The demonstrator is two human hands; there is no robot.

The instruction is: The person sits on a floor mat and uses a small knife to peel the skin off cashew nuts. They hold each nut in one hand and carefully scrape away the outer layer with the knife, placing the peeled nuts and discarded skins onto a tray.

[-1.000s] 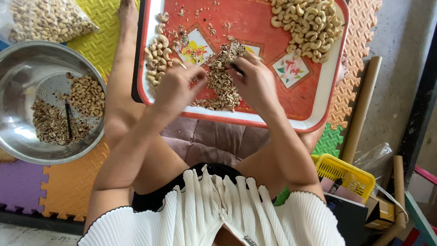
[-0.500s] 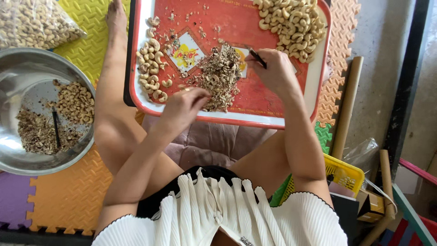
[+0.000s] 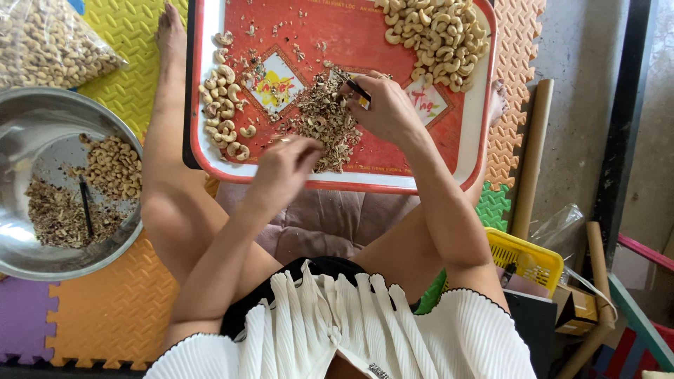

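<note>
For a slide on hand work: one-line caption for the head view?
Right hand holds a small knife over the husk pile on a red tray; left hand touches the pile.

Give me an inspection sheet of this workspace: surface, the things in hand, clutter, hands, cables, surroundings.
Surface: red tray with white rim, over the person's lap, on coloured foam floor mats.
Job's things: pile of husk scraps mid-tray; peeled nuts top right; smaller nut group at left.
Clutter: steel bowl holding nuts and husks; clear bag of nuts; yellow basket.
Grippers: left hand at the pile's near edge; right hand pinching a small dark tool.
Cables: nothing seen.
Surroundings: cardboard tube, concrete floor.
</note>
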